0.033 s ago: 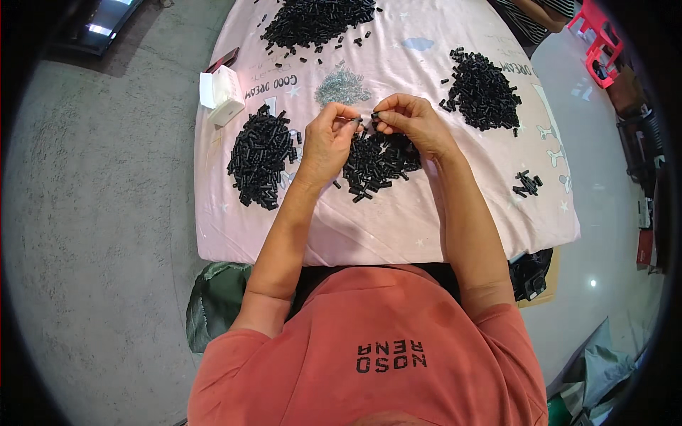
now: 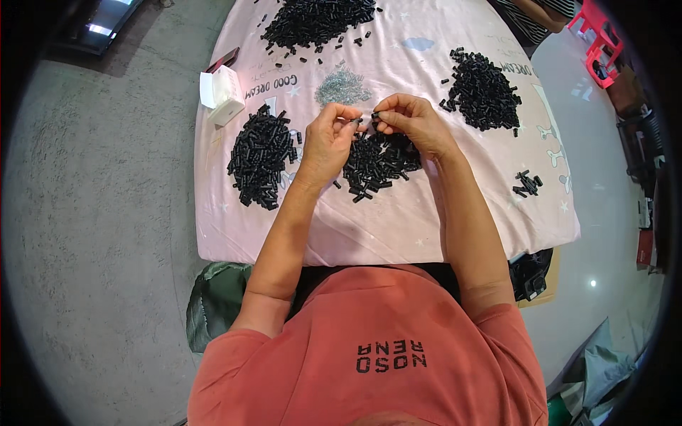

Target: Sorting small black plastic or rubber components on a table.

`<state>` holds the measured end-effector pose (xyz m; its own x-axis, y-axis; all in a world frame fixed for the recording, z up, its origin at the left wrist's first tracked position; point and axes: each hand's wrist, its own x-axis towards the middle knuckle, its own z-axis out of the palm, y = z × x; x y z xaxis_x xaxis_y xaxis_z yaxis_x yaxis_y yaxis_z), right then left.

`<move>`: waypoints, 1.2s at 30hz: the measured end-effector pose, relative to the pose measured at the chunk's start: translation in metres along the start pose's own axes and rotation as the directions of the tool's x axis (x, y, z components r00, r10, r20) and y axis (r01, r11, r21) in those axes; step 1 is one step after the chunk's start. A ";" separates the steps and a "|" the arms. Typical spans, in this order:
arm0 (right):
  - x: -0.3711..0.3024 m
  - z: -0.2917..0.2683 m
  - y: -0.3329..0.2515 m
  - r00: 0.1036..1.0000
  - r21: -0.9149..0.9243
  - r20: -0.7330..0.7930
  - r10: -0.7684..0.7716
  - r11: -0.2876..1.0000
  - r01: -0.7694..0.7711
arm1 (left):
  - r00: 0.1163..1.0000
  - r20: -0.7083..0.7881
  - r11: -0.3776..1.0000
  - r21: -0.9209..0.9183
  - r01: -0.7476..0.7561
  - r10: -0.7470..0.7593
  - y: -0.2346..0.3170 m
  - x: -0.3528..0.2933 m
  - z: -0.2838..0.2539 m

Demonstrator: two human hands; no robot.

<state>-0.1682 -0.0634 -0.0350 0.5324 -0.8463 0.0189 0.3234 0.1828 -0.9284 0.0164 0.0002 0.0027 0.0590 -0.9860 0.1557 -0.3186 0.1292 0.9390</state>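
Note:
My left hand (image 2: pixel 331 139) is closed in a pinch on a small black cylindrical piece (image 2: pixel 359 121), mostly covered by the fingertips. Close beside it, my right hand (image 2: pixel 414 125) pinches another small black piece (image 2: pixel 376 116). The two pieces are a little apart. Below the fingers lies a middle pile of short black cylindrical pieces (image 2: pixel 373 170). Just beyond my hands is a heap of tiny shiny silvery parts (image 2: pixel 342 86), too small to name. A larger pile of black pieces (image 2: pixel 258 157) sits left of my left forearm.
More black pieces form a far pile (image 2: pixel 320 21), a right pile (image 2: pixel 485 89) and a small cluster (image 2: pixel 527 184). A white box (image 2: pixel 226 95) stands at the left edge of the pink cloth-covered table (image 2: pixel 369 238). Another person's arm (image 2: pixel 536 14) shows at the far right, near red plastic stools (image 2: pixel 599 42).

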 end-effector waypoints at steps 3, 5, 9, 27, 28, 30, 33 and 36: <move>-0.001 -0.001 -0.001 1.000 0.043 0.001 0.017 0.999 -0.017 | 0.998 0.045 0.994 -0.091 0.055 -0.051 0.008 -0.003 0.001; -0.001 -0.002 -0.002 1.000 0.073 0.008 0.027 0.997 -0.028 | 0.999 0.044 0.993 -0.116 0.010 -0.005 0.010 -0.003 0.001; -0.002 -0.002 -0.002 0.998 0.170 0.045 0.048 0.984 -0.055 | 0.999 0.036 0.990 -0.134 -0.036 0.041 0.013 -0.005 0.000; 0.000 -0.003 -0.001 0.995 0.250 0.097 0.034 0.967 -0.057 | 0.989 0.009 0.989 0.012 -0.146 0.146 0.008 -0.012 0.002; 0.000 -0.004 0.000 0.995 0.271 0.100 0.028 0.961 -0.054 | 0.997 0.017 0.994 -0.087 -0.072 0.074 0.014 -0.015 0.003; -0.001 -0.004 -0.001 0.994 0.276 0.102 0.028 0.960 -0.055 | 0.999 0.032 0.983 -0.183 0.003 0.003 0.018 -0.015 0.004; -0.002 -0.004 -0.001 0.993 0.288 0.119 0.024 0.956 -0.058 | 0.999 0.028 0.977 -0.213 0.026 -0.020 0.022 -0.015 0.000; -0.002 -0.004 0.000 0.991 0.293 0.135 0.021 0.954 -0.060 | 0.997 0.032 0.979 -0.194 0.069 -0.064 0.027 -0.015 0.000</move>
<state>-0.1722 -0.0640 -0.0364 0.6399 -0.7669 0.0491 0.5055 0.3719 -0.7786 0.0064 0.0189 0.0259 0.0487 -0.9951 0.0855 -0.1245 0.0789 0.9891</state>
